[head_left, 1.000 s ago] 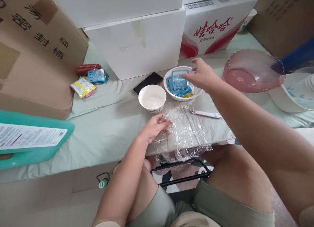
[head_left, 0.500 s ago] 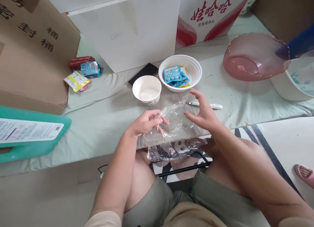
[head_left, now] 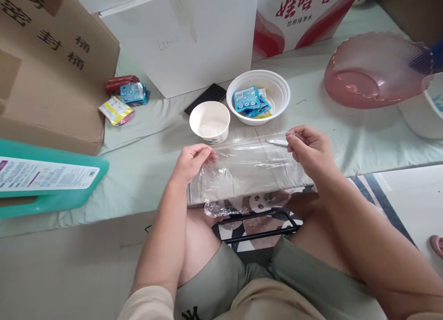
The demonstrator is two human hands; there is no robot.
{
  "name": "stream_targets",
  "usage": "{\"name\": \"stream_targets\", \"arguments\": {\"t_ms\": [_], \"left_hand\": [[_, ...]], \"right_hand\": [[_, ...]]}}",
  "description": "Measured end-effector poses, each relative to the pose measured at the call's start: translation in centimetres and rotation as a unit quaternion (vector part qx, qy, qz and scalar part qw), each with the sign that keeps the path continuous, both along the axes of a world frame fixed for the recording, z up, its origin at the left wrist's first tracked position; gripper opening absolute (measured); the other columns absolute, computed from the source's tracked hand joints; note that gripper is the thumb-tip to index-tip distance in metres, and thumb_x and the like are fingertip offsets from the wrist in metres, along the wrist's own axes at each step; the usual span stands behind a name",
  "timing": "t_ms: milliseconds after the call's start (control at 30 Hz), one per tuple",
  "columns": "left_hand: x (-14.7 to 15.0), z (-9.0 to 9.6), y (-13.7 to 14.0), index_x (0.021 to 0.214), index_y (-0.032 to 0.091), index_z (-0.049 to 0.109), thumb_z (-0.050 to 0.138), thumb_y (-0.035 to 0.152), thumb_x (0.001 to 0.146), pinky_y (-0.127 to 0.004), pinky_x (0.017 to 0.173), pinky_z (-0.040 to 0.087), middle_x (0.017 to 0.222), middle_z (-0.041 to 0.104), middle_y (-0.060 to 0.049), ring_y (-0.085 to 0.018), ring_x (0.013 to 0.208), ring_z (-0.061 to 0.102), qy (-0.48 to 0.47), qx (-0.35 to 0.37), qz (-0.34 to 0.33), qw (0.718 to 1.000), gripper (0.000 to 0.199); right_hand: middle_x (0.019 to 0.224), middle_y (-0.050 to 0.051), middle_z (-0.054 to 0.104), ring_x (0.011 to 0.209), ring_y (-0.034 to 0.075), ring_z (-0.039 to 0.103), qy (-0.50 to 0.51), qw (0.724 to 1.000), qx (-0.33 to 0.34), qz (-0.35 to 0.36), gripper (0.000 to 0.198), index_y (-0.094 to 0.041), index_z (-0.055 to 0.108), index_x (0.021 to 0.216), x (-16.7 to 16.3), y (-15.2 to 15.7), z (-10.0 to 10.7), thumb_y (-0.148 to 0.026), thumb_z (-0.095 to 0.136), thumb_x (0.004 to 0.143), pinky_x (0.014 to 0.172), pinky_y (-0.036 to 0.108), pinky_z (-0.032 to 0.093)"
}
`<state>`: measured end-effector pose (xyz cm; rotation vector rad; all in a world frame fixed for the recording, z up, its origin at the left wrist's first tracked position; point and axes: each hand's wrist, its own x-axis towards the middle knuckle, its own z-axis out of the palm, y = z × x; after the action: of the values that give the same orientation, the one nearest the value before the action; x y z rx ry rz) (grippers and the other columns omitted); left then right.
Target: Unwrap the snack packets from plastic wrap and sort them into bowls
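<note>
A clear plastic bag [head_left: 249, 167] is stretched between my two hands at the table's front edge, its lower part hanging over my lap. My left hand [head_left: 195, 162] pinches the bag's upper left corner. At the upper right corner, my right hand [head_left: 309, 149] grips it between thumb and fingers. Behind the film lies a small white-handled tool [head_left: 277, 142], partly hidden by my right hand. Just beyond the bag stand a white paper cup [head_left: 209, 121] and a white bowl [head_left: 281, 98] with several blue and yellow sachets [head_left: 247, 99] in it.
A dark flat object [head_left: 207, 98] lies behind the cup. Left are packets [head_left: 133, 93], a cardboard box [head_left: 55, 80] and a green jug [head_left: 93, 181]. White boxes [head_left: 207, 38] line the back. A pink translucent bowl [head_left: 374, 75] sits right, beside a white tub [head_left: 415, 117].
My right hand has closed on the bag's edge and moved right, while my left hand has shifted slightly left. The crumpled bag is now pulled out wide.
</note>
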<state>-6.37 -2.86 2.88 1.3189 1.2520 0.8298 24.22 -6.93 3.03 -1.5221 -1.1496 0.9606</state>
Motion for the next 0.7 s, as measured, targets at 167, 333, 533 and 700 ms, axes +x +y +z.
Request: {"name": "stream_targets", "arguments": {"t_ms": [167,333,533,700], "left_hand": [[0.1,-0.1,0.1,0.069,0.015,0.071,0.077,0.066,0.069,-0.021,0.047,0.049,0.069,0.075,-0.008,-0.014,0.055,0.069,-0.035,0.071,0.079,0.994,0.052],[-0.4,-0.1,0.4,0.065,0.016,0.068,0.082,0.064,0.065,-0.019,0.029,0.026,0.048,0.062,0.001,-0.005,0.03,0.044,-0.104,0.102,0.17,0.975,0.05],[-0.4,0.7,0.8,0.062,0.018,0.061,0.084,0.063,0.063,-0.018,0.035,0.031,0.047,0.054,0.006,-0.004,0.035,0.042,-0.215,0.126,0.231,0.941,0.05],[-1.1,1.4,0.3,0.083,0.016,0.072,0.061,0.079,0.076,-0.027,0.06,0.058,0.077,0.075,-0.007,-0.017,0.07,0.072,-0.286,-0.034,0.119,0.95,0.064]], "right_hand": [[0.053,-0.004,0.054,0.044,0.009,0.046,-0.036,0.999,-0.018,-0.028,0.012,-0.021,0.067,0.082,0.2,0.6,0.1,-0.033,0.07,0.081,0.04,0.022,0.031],[0.059,-0.003,0.059,0.049,0.011,0.052,0.021,0.997,0.044,-0.059,0.017,-0.024,0.067,0.088,0.7,1.0,-0.1,-0.036,0.074,0.078,0.045,0.024,0.04],[0.09,0.001,0.074,0.078,0.017,0.071,0.166,0.978,0.01,0.124,0.04,-0.027,0.067,0.098,0.2,0.4,-0.6,-0.046,0.085,0.068,0.077,0.035,0.06],[0.075,0.001,0.071,0.06,0.014,0.066,0.093,0.992,-0.014,0.081,0.035,-0.022,0.063,0.081,-1.0,0.1,-0.7,-0.051,0.081,0.073,0.058,0.03,0.058]]}}
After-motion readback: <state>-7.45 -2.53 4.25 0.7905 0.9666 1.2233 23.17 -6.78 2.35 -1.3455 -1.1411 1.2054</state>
